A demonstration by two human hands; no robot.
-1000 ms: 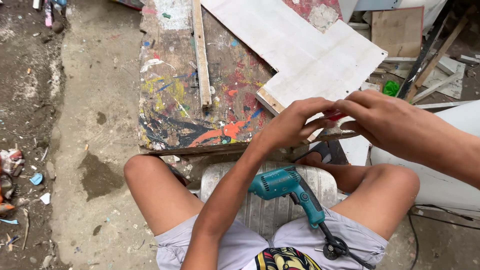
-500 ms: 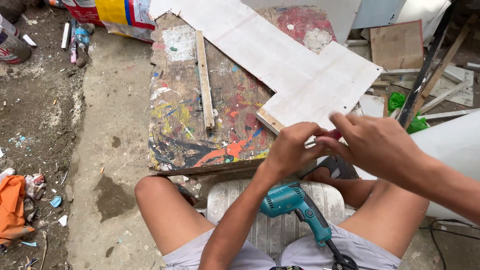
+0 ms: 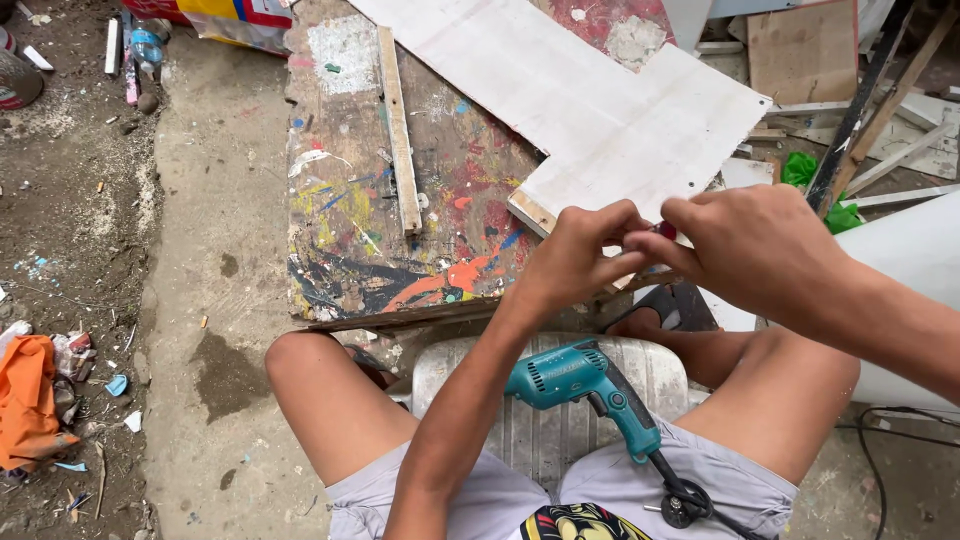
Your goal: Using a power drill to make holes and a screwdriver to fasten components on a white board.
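At the bottom centre of the frame a teal electric drill (image 3: 585, 385) lies on its side on the ribbed pale seat (image 3: 545, 420) between the person's bare knees, its cord running off toward the lower right; parked there it is free of both hands yet close by. Just above it, right of centre, the left hand (image 3: 575, 260) and the right hand (image 3: 745, 245) meet fingertip to fingertip, each pinched nearly closed on a small red item (image 3: 666, 230) that is mostly hidden between them, too small to tell what it is; held up off the work, it seems placed for fine fingerwork. Behind the hands, across the middle of the frame, a paint-spattered board (image 3: 400, 240) serves as a work surface, with a narrow wooden strip (image 3: 398, 130) lying on it lengthwise. A white stepped panel (image 3: 600, 110) lies over the board's upper right, its corner just behind the knuckles. Scrap wood crowds the upper right, and an orange cloth (image 3: 30, 400) lies at the left edge.
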